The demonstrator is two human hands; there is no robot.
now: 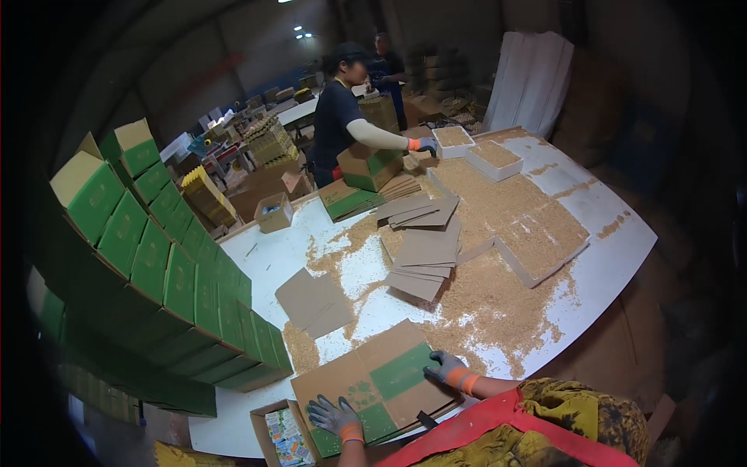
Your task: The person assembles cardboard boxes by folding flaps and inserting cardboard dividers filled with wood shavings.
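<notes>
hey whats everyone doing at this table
The person has a gloved left hand spread flat on a flattened green-and-brown carton, with the right hand at its right edge. An open box of packets sits to its left. Across the table, a co-worker's hand is beside a white tray of tan granules. Green boxes stand stacked at the left.

The left hand (334, 419) wears a grey work glove (330, 416) ending in a bright orange cuff (352, 432); the right hand (446, 366) is gloved to match, grey with darker patches at the fingers and the same orange band (464, 380) at the wrist; the top (595, 405) is mustard yellow, blotched with dark patterning; over it lies plain red cloth (482, 426), narrowing into a broad red strap (562, 446).
</notes>
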